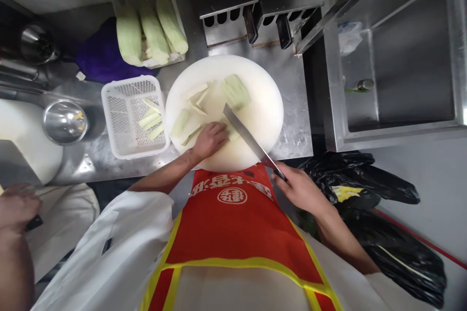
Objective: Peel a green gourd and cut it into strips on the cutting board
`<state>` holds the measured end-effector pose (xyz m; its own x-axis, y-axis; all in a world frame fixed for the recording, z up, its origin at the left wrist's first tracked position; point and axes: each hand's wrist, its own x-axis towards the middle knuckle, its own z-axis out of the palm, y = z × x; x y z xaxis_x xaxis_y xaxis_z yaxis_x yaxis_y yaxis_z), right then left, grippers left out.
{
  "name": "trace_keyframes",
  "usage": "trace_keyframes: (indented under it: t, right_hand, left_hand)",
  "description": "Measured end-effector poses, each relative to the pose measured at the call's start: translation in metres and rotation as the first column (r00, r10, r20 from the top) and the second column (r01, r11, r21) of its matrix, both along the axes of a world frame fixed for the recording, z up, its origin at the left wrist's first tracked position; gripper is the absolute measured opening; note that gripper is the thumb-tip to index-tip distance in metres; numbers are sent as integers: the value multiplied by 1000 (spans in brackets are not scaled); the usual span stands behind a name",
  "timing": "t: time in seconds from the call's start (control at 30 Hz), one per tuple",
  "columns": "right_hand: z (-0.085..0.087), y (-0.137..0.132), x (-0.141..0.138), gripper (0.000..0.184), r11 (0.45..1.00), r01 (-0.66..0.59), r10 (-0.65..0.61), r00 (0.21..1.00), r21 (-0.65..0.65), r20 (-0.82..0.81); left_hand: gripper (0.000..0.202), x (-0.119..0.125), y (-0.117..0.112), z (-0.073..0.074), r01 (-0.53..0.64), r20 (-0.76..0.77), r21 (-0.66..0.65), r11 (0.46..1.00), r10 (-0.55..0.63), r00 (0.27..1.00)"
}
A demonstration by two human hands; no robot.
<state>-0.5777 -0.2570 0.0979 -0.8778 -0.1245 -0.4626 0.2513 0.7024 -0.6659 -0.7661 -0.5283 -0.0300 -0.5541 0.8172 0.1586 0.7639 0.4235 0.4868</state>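
Note:
My right hand (pixel 297 187) grips the dark handle of a kitchen knife (pixel 248 137), its long blade slanting over the round white cutting board (pixel 266 102). On the board, my left hand (pixel 210 141) has its fingers curled and pressed onto a pale green peeled vegetable piece (pixel 233 132), right beside the blade. The fingers partly cover that piece. A larger peeled vegetable chunk (pixel 236 92) lies beyond the knife tip. Thin wedge-shaped strips (pixel 198 98) and a flat slice (pixel 181 123) rest on the board's left side.
A white basket (pixel 118 143) left of the board holds several cut sticks. Behind it, another basket (pixel 178 57) carries three whole peeled vegetables. Knife racks (pixel 226 29) stand at the back, a steel sink (pixel 408 68) to the right. At far left, a co-worker's hand (pixel 16 209) holds a cleaver.

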Motion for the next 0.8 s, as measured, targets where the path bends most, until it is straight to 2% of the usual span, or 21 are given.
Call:
trace_keyframes:
  t: [0.2,0.33,0.53,0.63,0.8]
  right_hand:
    - [7,1,-24,48,992,-123,123,992,38,0]
    - [12,6,-23,51,982,-174,172,985,69,34]
    - [18,12,-20,46,973,-210,206,977,92,53]
    - [12,4,-27,45,970,-220,215,975,106,59]
    - [-10,-18,-45,47,963,-213,207,977,162,53]
  left_hand:
    - [28,0,1,5,-16,70,-66,998,21,997]
    - [28,0,2,6,-21,98,-80,997,29,995]
    - [28,2,2,6,-32,99,-83,996,40,994]
    - [28,2,1,6,-25,84,-74,997,31,996]
    - [26,1,1,8,-33,55,-65,997,36,998]
